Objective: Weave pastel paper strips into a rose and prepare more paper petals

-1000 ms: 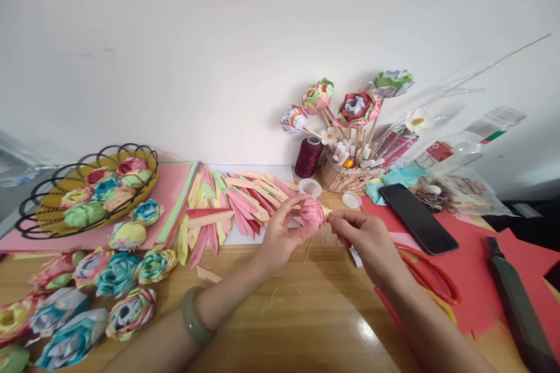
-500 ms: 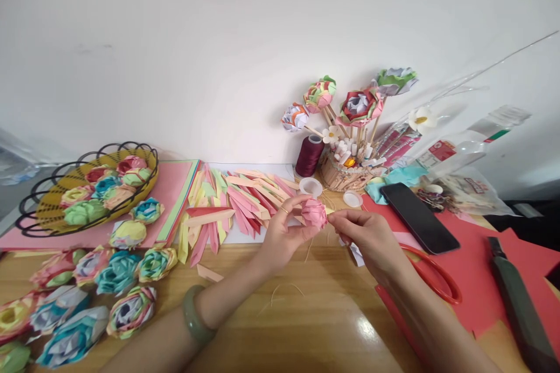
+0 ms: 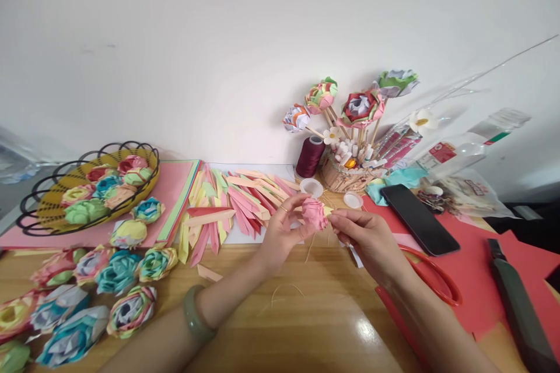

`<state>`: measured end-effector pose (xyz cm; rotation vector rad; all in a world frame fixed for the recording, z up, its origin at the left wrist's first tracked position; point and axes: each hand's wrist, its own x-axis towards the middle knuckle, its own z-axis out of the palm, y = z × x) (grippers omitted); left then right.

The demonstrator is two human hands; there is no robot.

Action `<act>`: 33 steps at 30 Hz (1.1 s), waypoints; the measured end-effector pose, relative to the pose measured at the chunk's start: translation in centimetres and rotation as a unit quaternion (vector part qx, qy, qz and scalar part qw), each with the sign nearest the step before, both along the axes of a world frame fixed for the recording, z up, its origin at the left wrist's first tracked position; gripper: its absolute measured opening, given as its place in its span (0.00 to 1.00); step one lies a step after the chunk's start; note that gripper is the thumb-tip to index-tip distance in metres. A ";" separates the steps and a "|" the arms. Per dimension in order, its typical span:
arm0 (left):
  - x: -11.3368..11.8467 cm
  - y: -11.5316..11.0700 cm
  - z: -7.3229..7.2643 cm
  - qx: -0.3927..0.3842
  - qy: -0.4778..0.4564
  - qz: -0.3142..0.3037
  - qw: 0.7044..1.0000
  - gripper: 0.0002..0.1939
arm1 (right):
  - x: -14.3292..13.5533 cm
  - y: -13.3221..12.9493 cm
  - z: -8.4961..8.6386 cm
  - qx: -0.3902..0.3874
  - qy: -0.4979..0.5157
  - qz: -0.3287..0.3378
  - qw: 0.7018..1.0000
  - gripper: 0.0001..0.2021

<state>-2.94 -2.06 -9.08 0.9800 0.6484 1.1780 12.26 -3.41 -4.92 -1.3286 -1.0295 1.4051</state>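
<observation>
A pink folded-paper flower (image 3: 314,214) is held on its side between the thumb and fingers of my left hand (image 3: 282,236), well above the wood tabletop. My right hand (image 3: 361,236) pinches at the flower's yellow paper end (image 3: 328,211), on the right side of the bloom. Whether a thread also runs between those right fingertips is too small to tell. A loose thread (image 3: 308,249) hangs or lies just below the flower. Behind my left hand lies a heap of folded paper strips (image 3: 245,198) in pink, yellow, green, red and peach.
Finished paper flowers (image 3: 117,273) cover the left, some in a yellow basket (image 3: 48,210). At the back stand a maroon thread spool (image 3: 310,157) and a pot (image 3: 345,175) of stemmed flowers. On the right lie a phone (image 3: 419,218), red-handled scissors (image 3: 450,285), red paper (image 3: 479,285) and a dark green tool (image 3: 518,309).
My right fingers have shifted slightly, and more of the flower's yellow end now shows beside them. The pink flower has turned slightly in my left hand.
</observation>
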 end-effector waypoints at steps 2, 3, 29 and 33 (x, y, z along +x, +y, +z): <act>0.0 0.0 0.1 -0.001 0.000 0.000 1.000 0.22 | 0.0 0.0 0.0 0.000 0.004 -0.011 1.000 0.11; 0.0 0.0 0.1 -0.004 0.000 0.000 1.000 0.22 | 0.0 0.0 0.0 -0.002 0.006 -0.015 1.000 0.11; -0.1 -0.2 0.7 -0.090 -0.047 -0.024 0.995 0.23 | 0.3 0.0 0.4 -0.002 0.003 0.005 1.000 0.11; 0.0 -0.1 0.5 -0.077 -0.035 -0.020 0.996 0.23 | 0.3 0.0 0.4 0.014 -0.069 0.003 0.998 0.11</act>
